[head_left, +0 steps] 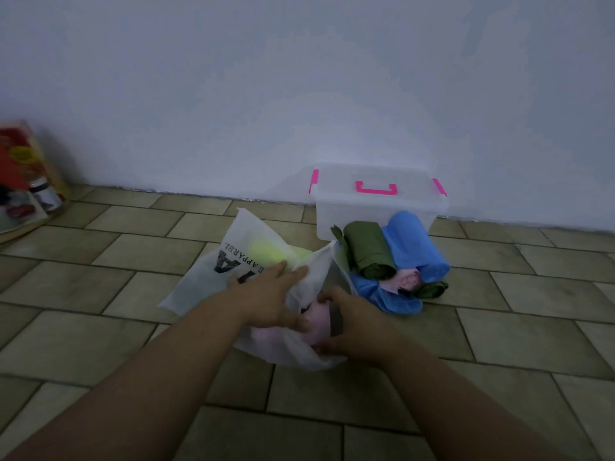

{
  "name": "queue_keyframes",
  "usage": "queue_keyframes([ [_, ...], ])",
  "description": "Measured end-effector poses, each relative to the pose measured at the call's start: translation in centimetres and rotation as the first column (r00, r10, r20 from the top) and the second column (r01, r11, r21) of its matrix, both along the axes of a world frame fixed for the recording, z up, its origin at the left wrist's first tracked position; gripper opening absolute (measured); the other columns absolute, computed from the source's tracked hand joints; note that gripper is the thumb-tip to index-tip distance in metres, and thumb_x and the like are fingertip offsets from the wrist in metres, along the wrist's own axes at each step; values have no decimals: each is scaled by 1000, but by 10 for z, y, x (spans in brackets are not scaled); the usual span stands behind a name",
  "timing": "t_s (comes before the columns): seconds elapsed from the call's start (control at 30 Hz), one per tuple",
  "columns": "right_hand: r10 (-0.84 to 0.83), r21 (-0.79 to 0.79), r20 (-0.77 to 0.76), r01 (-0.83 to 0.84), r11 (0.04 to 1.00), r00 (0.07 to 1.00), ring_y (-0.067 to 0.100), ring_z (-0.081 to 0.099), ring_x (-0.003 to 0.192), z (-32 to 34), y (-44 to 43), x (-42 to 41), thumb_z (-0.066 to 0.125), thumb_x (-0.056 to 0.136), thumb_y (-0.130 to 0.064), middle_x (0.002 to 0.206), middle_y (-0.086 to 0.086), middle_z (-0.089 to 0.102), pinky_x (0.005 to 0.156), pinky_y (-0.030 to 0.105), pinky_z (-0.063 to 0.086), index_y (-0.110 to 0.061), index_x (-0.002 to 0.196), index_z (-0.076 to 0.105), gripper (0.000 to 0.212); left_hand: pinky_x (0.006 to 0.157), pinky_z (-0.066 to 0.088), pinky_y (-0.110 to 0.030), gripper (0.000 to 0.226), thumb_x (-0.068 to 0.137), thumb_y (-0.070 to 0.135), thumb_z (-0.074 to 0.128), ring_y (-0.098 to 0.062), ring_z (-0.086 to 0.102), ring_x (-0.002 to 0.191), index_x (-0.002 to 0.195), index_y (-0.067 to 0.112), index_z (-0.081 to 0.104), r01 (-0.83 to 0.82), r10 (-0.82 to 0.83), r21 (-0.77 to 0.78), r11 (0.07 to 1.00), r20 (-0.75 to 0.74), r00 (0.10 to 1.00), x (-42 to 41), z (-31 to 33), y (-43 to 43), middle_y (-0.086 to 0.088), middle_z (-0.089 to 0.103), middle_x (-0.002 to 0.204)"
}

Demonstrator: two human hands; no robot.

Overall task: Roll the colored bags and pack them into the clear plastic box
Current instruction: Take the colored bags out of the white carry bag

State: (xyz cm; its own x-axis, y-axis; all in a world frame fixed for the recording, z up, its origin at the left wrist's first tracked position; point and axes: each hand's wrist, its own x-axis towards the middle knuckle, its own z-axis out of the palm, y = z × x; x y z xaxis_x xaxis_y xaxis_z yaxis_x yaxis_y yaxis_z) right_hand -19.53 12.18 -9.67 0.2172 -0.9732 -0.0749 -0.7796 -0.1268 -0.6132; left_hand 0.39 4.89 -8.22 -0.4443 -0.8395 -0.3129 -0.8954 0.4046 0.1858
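Rolled bags (392, 257) beside lidded box (376, 207)

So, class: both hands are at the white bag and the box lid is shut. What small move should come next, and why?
Probably draw the pink bag out of the white bag: the right hand already grips it, the left hand holds the opening, and rolled bags wait by the closed clear box.
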Motion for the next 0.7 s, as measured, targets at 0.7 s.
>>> queue_keyframes([
  [0.7, -388, -326, -189, 315, 891, 902, 15, 54, 95, -25, 56, -61, 62, 79, -33, 115, -5, 55, 80, 29, 44, -34, 127, 49, 50, 102, 5, -73, 115, 58, 84, 54, -20, -12, 146, 139, 51, -20, 24, -17, -140, 990, 52, 998, -3, -24, 5, 7, -14, 159],
])
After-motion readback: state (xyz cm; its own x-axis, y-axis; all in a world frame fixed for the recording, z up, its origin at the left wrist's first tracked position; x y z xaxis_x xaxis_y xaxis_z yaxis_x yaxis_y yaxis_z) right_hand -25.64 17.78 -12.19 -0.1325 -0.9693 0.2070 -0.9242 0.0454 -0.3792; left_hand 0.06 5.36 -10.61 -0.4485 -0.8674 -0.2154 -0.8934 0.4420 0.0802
